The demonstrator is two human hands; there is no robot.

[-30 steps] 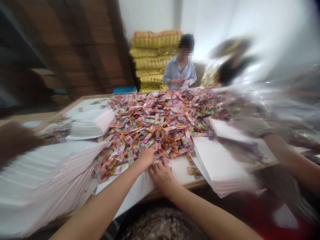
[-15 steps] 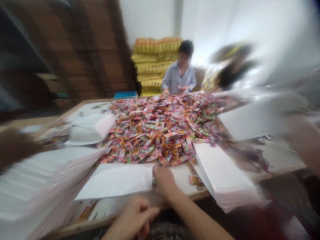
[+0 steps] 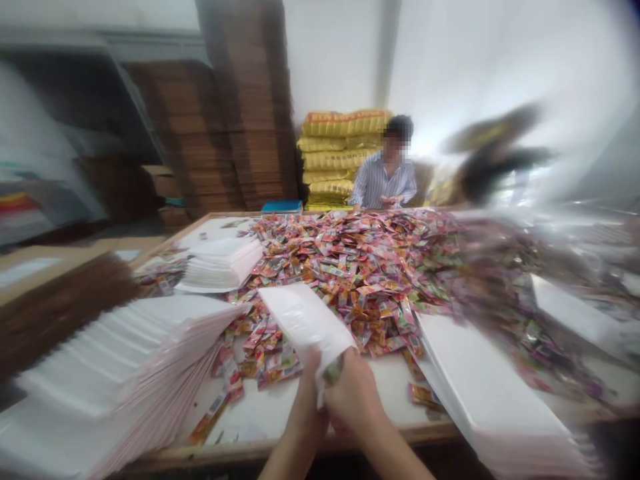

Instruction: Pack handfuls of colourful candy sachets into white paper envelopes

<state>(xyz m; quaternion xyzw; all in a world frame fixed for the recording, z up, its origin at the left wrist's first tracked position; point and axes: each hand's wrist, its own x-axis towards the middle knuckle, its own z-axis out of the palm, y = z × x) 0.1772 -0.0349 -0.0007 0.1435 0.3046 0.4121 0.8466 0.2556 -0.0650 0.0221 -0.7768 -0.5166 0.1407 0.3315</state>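
At the far left a fanned stack of white bags [image 3: 115,360] is lying on the table [image 3: 260,417], with a smaller stack [image 3: 220,263] behind it. Moving in, the left hand [image 3: 306,393] is closing on the near end of one white bag [image 3: 305,323], fingers wrapped round its edge. The bag is rising up and away to the left from both hands, its long axis tilting toward the sachet heap [image 3: 360,267]. Just beside it, touching, the right hand [image 3: 353,393] is pinching the same end, gripping what looks like a sachet [image 3: 333,371] at the bag's mouth; both hands are equally near. Further right another white stack [image 3: 480,393] is sitting at the table edge. Across the table a person in a striped shirt [image 3: 384,183] is sitting before yellow sacks [image 3: 335,153]; the right side is blurring out.
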